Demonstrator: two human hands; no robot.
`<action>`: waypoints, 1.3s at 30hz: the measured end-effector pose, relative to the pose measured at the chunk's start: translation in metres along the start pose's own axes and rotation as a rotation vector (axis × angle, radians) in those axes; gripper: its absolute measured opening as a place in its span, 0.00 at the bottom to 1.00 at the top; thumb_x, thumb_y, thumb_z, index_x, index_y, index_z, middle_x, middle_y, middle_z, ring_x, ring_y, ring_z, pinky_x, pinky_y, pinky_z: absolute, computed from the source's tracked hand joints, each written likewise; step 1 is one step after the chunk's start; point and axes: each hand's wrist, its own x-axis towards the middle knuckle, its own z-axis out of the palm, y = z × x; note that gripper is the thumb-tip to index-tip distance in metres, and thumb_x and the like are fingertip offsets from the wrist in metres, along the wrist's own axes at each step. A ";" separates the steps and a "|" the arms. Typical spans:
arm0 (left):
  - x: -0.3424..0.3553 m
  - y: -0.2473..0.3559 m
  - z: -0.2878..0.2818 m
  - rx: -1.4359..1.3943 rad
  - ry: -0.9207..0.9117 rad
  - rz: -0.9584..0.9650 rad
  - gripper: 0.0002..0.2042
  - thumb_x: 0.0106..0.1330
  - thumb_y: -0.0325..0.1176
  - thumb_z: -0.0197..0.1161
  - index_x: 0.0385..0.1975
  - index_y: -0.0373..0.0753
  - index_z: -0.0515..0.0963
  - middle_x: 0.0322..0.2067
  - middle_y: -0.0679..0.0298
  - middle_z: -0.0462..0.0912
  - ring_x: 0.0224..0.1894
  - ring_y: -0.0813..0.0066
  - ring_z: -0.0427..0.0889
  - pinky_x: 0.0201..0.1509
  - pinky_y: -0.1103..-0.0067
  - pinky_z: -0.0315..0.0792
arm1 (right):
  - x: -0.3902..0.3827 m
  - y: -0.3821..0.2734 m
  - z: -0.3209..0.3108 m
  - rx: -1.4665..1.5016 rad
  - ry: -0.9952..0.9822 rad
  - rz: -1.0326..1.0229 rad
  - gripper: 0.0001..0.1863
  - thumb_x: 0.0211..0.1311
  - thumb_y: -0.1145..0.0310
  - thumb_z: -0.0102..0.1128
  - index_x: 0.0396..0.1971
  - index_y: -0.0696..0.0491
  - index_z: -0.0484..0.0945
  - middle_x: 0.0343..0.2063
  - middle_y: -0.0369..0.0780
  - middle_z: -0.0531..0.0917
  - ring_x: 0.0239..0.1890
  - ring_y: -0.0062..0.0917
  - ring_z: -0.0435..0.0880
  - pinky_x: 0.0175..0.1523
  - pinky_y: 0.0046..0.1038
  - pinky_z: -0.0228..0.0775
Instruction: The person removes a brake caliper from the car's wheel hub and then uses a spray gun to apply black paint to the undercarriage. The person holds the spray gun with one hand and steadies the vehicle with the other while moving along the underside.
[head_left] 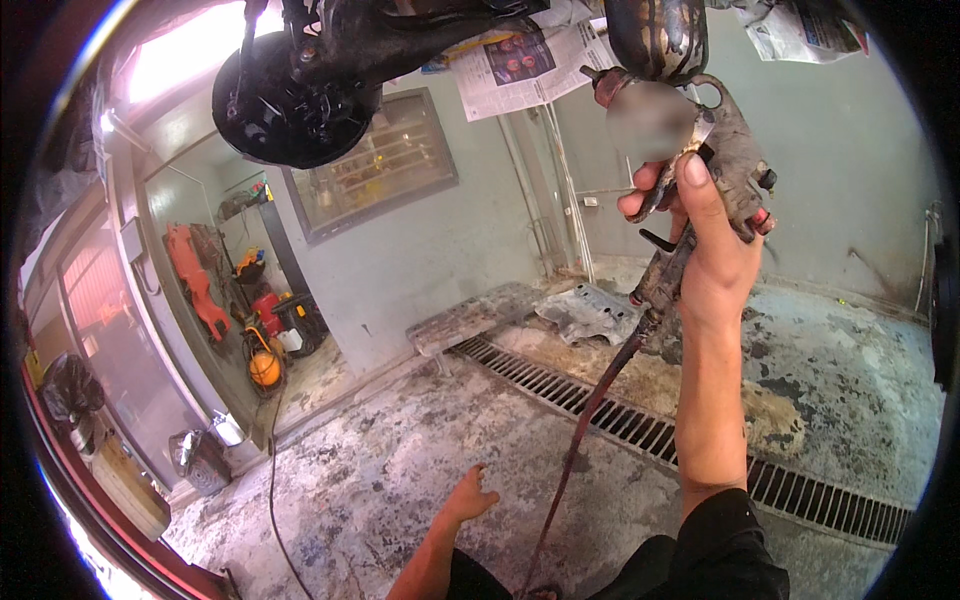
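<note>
Raised at the upper right, my right hand [705, 215] is closed round a paint-smeared spray gun [738, 150], thumb toward me. A dark hose [592, 400] runs from the gun's lower end down to the lower edge. Part of the gun's front is blurred. Directly above it is a dark, streaked, rounded container-like body [657, 40]; whether it is joined to the gun I cannot tell. My left hand [470, 497] hangs low over the floor, holding nothing, with its thumb and a finger apart.
Overhead hang a black round drum-like vehicle part [295, 105] and masking newspaper [530, 70]. A floor drain grate [650, 432] crosses behind my arms, near a low stained bench [475, 318] and a metal panel [590, 312]. Another hose [275, 510] lies left; a doorway holds yellow-black equipment [264, 365].
</note>
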 end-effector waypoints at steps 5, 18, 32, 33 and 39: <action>0.003 -0.007 0.001 -0.002 -0.027 0.026 0.47 0.61 0.37 0.74 0.76 0.37 0.50 0.70 0.39 0.63 0.71 0.41 0.67 0.64 0.58 0.74 | -0.001 0.008 -0.008 -0.052 -0.027 0.047 0.14 0.68 0.63 0.68 0.40 0.61 0.82 0.29 0.41 0.85 0.28 0.24 0.84 0.34 0.28 0.79; 0.001 -0.005 0.001 -0.011 -0.008 0.038 0.46 0.61 0.36 0.74 0.75 0.36 0.51 0.71 0.41 0.63 0.70 0.42 0.69 0.65 0.59 0.74 | 0.003 0.039 -0.019 -0.192 0.056 0.015 0.16 0.69 0.62 0.68 0.43 0.61 0.82 0.29 0.37 0.85 0.28 0.20 0.82 0.37 0.24 0.76; 0.004 -0.009 0.006 -0.101 0.022 0.063 0.46 0.59 0.34 0.74 0.75 0.37 0.53 0.70 0.41 0.65 0.68 0.42 0.70 0.64 0.59 0.73 | -0.045 -0.005 0.010 -0.058 -0.022 0.097 0.18 0.67 0.59 0.69 0.39 0.61 0.82 0.29 0.40 0.85 0.29 0.24 0.83 0.38 0.28 0.78; 0.004 -0.008 0.006 -0.075 0.023 0.076 0.46 0.59 0.35 0.74 0.75 0.37 0.53 0.69 0.41 0.65 0.68 0.42 0.71 0.64 0.60 0.73 | -0.048 -0.009 0.010 -0.048 -0.027 0.100 0.17 0.67 0.60 0.68 0.40 0.62 0.82 0.29 0.40 0.85 0.30 0.24 0.84 0.39 0.29 0.78; 0.002 0.000 0.006 -0.033 0.024 0.039 0.45 0.59 0.35 0.74 0.74 0.36 0.55 0.69 0.42 0.66 0.68 0.45 0.72 0.64 0.61 0.73 | -0.047 -0.006 0.009 -0.027 -0.021 0.119 0.17 0.68 0.61 0.68 0.41 0.62 0.81 0.30 0.40 0.85 0.30 0.24 0.84 0.39 0.28 0.78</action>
